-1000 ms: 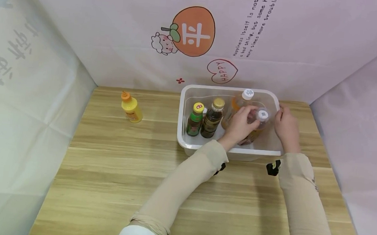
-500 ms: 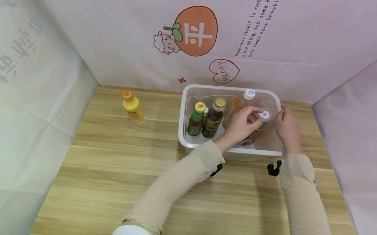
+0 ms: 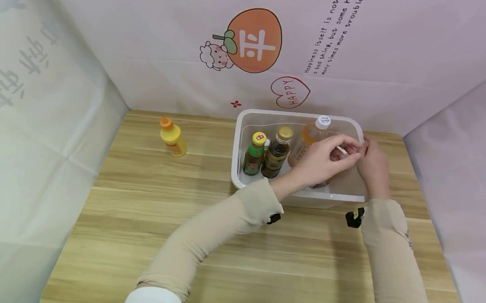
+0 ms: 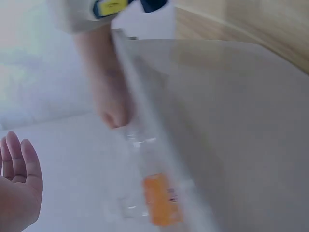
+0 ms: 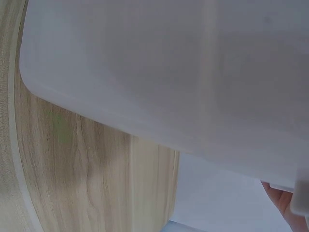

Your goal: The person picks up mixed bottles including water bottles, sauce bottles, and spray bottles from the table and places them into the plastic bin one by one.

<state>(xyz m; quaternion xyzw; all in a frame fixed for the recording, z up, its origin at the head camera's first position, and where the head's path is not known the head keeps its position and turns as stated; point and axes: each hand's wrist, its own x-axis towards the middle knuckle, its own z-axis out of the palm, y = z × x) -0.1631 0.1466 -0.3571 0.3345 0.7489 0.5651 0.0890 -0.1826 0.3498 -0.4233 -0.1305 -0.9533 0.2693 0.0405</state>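
A white plastic bin stands against the back wall, holding several bottles. My left hand hovers over its right half, thumb and fingers curved apart and nothing seen between them in the left wrist view. Below it a white-capped bottle is mostly hidden, its cap showing between the fingers. My right hand grips the bin's right rim; its fingers also show at the rim in the right wrist view. A white-capped bottle with an orange band, a dark gold-capped bottle and a green yellow-capped bottle stand upright inside.
A yellow squeeze bottle with an orange nozzle stands on the wooden table, left of the bin. Printed white cloth rises behind the table and along both sides.
My left hand has moved right, off the white cap, towards the bin's right rim, its fingers spreading. My right hand stays on the rim. The head view has shifted slightly.
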